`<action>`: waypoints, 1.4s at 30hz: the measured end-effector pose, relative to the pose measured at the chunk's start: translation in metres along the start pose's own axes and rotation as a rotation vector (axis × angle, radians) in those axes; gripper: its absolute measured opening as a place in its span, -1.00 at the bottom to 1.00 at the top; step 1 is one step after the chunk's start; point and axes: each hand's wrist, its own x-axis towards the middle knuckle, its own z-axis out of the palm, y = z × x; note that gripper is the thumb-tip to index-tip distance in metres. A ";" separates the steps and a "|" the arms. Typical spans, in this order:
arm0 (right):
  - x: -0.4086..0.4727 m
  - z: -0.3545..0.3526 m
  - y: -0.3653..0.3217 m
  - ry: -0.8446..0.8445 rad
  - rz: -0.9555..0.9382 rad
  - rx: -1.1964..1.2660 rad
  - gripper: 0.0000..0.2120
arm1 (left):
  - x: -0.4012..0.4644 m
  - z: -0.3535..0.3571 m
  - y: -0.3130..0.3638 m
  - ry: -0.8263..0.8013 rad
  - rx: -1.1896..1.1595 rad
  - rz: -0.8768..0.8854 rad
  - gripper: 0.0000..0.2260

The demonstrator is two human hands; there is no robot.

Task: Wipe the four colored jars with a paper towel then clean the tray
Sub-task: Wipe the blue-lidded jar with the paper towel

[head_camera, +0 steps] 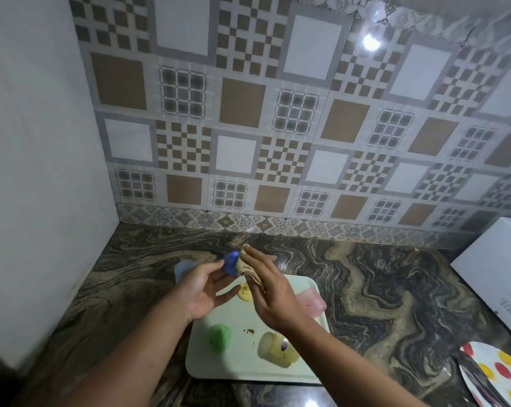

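My left hand (203, 286) holds a blue jar lid (230, 263) by its fingertips above the counter. My right hand (270, 292) presses a folded brownish paper towel (248, 267) against that lid. Below them lies a pale tray (228, 368) with brown stains near its middle. On the tray stand a green jar (219, 337), a yellow jar (277, 349) lying on its side, a pink jar (311, 301) and a small yellow lid (245, 292). A light blue jar (183, 270) sits on the counter left of the tray, partly hidden by my left hand.
The marbled dark counter (380, 304) meets a patterned tile wall at the back and a white wall at the left. A white box (498, 277) stands at the right. A spotted plate (495, 374) with a utensil lies at the lower right.
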 end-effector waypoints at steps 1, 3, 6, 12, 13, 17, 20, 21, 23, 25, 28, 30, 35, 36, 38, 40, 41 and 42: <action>0.000 0.003 -0.002 0.001 0.028 0.006 -0.57 | 0.000 0.003 0.000 0.016 -0.001 0.013 -0.81; 0.000 0.009 -0.004 0.046 0.107 0.032 -0.57 | -0.001 0.011 0.000 0.029 0.014 0.050 -0.79; 0.003 0.015 -0.009 0.081 0.165 0.059 -0.57 | -0.001 0.022 -0.005 0.031 0.109 0.167 -0.82; 0.007 0.014 -0.015 0.108 0.133 0.070 -0.58 | -0.001 0.026 -0.005 0.065 0.115 0.269 -0.71; 0.009 0.012 -0.013 0.142 0.182 0.106 -0.61 | -0.003 0.026 -0.003 0.043 0.115 0.245 -0.73; 0.017 0.005 -0.010 0.280 0.427 0.310 -0.71 | -0.006 0.023 0.001 0.028 0.126 0.235 -0.81; 0.013 0.001 -0.014 0.248 0.262 0.231 -0.70 | -0.002 0.024 0.000 0.065 0.169 0.268 -0.79; 0.010 0.000 -0.013 0.178 0.139 0.135 -0.66 | -0.001 0.024 0.000 0.059 0.179 0.269 -0.77; 0.004 0.000 -0.008 0.056 -0.012 -0.018 -0.54 | 0.000 0.025 0.001 0.023 0.203 0.253 -0.74; 0.003 -0.003 -0.003 0.056 -0.031 -0.049 -0.52 | -0.001 0.023 0.003 -0.011 0.236 0.229 -0.73; 0.016 -0.011 -0.002 0.013 0.187 0.049 -0.74 | -0.003 0.014 0.004 -0.024 0.286 0.183 -0.74; 0.024 -0.014 0.000 -0.024 0.344 0.080 -0.82 | -0.003 0.007 0.003 0.004 0.291 0.168 -0.75; 0.010 -0.009 -0.001 0.003 -0.026 -0.124 -0.64 | 0.001 0.002 0.007 0.019 0.298 0.158 -0.74; 0.007 -0.007 0.000 -0.036 -0.041 -0.133 -0.58 | 0.001 0.004 0.009 0.007 0.293 0.162 -0.74; 0.003 -0.004 -0.003 -0.047 0.006 -0.114 -0.50 | 0.000 0.010 0.010 0.005 0.256 0.181 -0.74; 0.001 0.001 -0.006 -0.005 0.039 -0.091 -0.49 | -0.003 0.018 0.009 0.020 0.215 0.214 -0.75; 0.002 0.003 -0.008 0.006 0.048 -0.082 -0.49 | -0.003 0.022 0.008 0.026 0.212 0.235 -0.75; 0.002 0.004 -0.010 0.015 0.051 -0.080 -0.50 | -0.004 0.025 0.006 0.027 0.216 0.255 -0.73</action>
